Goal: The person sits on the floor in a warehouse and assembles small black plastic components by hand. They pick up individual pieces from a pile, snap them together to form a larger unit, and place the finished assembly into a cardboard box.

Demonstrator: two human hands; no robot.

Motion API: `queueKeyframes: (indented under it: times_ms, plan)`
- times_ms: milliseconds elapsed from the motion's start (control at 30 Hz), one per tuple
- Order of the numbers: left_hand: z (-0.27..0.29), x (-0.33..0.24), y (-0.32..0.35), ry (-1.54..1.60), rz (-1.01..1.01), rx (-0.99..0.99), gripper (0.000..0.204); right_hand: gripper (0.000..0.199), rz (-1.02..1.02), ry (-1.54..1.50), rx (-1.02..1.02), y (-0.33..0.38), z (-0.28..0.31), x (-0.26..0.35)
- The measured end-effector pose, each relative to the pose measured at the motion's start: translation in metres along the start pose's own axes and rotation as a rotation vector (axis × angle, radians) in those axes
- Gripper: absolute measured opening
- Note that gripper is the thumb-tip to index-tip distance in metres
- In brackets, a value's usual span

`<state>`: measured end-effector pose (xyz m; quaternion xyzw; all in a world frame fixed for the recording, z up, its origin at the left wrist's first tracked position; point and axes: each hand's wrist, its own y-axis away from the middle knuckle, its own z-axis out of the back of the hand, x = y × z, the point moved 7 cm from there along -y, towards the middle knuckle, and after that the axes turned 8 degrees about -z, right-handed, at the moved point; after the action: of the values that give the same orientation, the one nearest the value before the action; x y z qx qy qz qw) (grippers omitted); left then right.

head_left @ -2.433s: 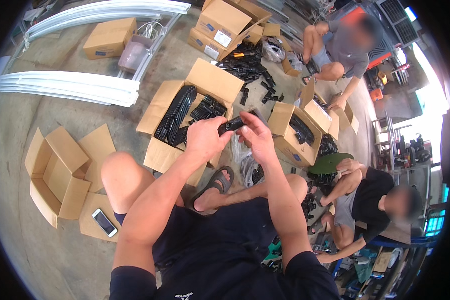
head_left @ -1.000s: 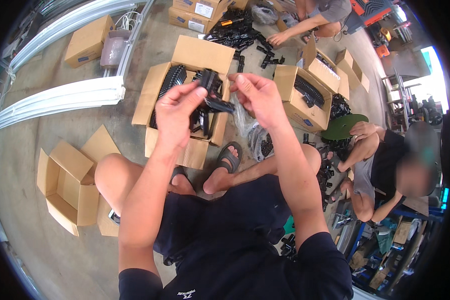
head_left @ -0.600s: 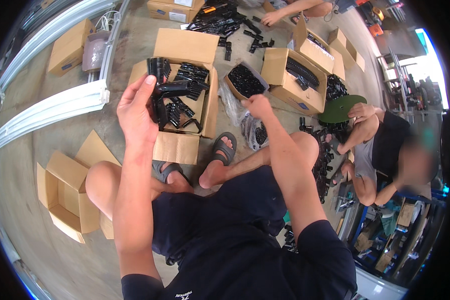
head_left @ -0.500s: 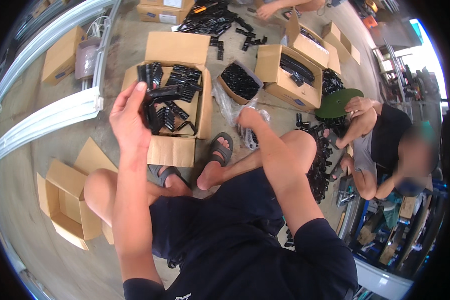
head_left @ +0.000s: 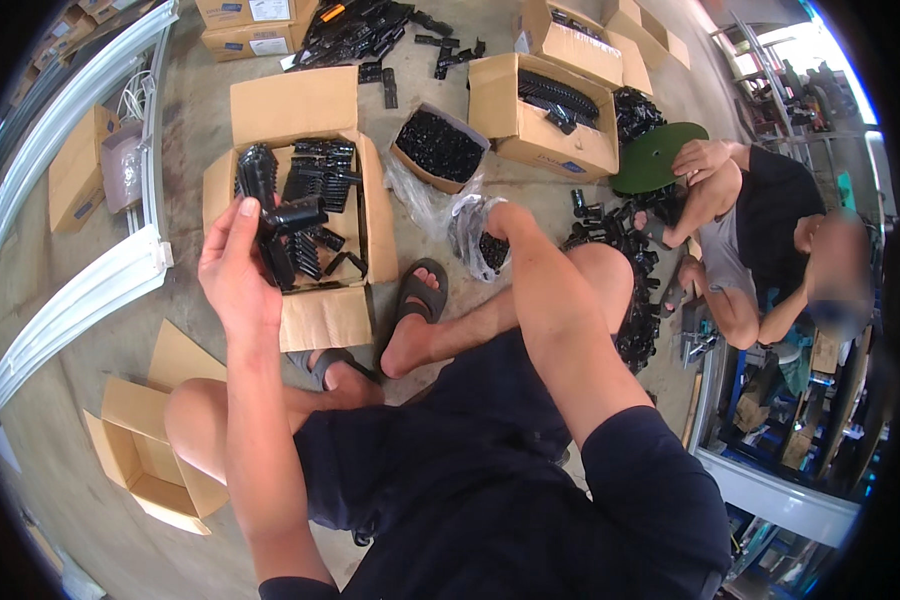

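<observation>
My left hand is closed around a black T-shaped plastic fitting, raised over the near left part of an open cardboard box. Inside that box lie rows of similar black fittings. My right hand reaches down into a crumpled clear plastic bag holding small black parts, right of the box. The fingers of that hand are hidden by the hand itself and the bag, so whether they grip anything does not show.
A small carton full of black pieces stands beyond the bag. Another open box is farther right, near a co-worker holding a green disc. Loose black fittings lie at the back. An open carton sits by my left knee.
My view has shifted, so the surroundings sit differently. The fitting in my left hand has turned, its branch now pointing right. My right hand stays at the plastic bag.
</observation>
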<state>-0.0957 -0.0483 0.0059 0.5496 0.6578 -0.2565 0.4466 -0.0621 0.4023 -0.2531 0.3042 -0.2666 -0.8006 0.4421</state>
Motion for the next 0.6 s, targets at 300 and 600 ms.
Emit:
queueKeyframes:
  times_ms: [300, 600]
  plan:
    - [0.000, 0.004, -0.002, 0.093, -0.014, 0.026, 0.018, 0.021, 0.127, -0.317, 0.133, -0.021, -0.056, 0.053]
    - [-0.008, 0.009, -0.005, 0.240, 0.033, 0.125, 0.028, 0.028, 0.152, -0.133, -0.229, -0.056, -0.076, 0.057]
